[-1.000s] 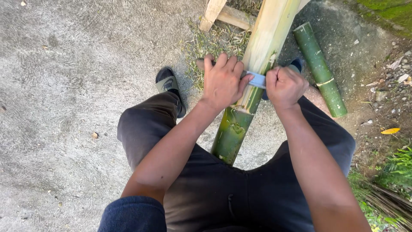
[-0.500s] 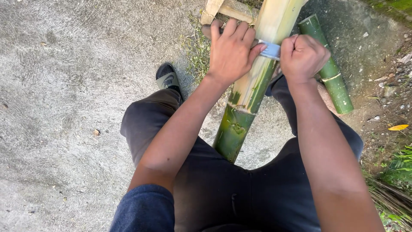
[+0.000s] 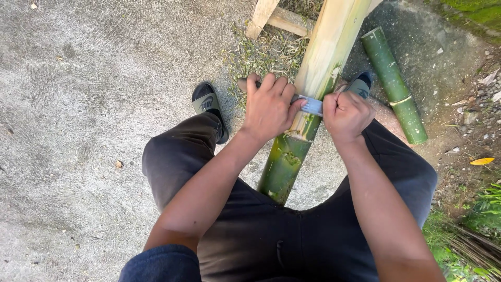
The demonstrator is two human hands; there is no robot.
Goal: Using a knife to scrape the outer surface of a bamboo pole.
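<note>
Head view, looking straight down at a seated person's lap and both bare arms. A long bamboo pole (image 3: 313,99), pale and stripped along its upper length and green-skinned at the near end, runs slanted from the top of the frame down between the knees, resting against dark trousers. A flat grey metal blade (image 3: 311,106) lies crosswise on the pole, right where the pale part meets the green skin. The left hand (image 3: 270,106) is clenched over the blade's left end, fingers curled and the thumb touching the pole. The right hand (image 3: 345,115) is a tight fist around the blade's right end, just beside the pole (the handles themselves are hidden inside both grips).

A second, short green bamboo section (image 3: 394,85) lies on the ground to the right, apart from the hands. Two feet in dark slide sandals (image 3: 209,104) sit either side of the pole on grey concrete (image 3: 94,104), with pale fibre shavings (image 3: 261,52) scattered near wooden slats (image 3: 271,18) at the top.

Risks, as a judgement: the blade points back toward the lap, so if it catches on the node ridge and then jumps free, it could run toward the thighs. The left thumb sits close to the edge. The pole seems unclamped and could roll under uneven pull.
</note>
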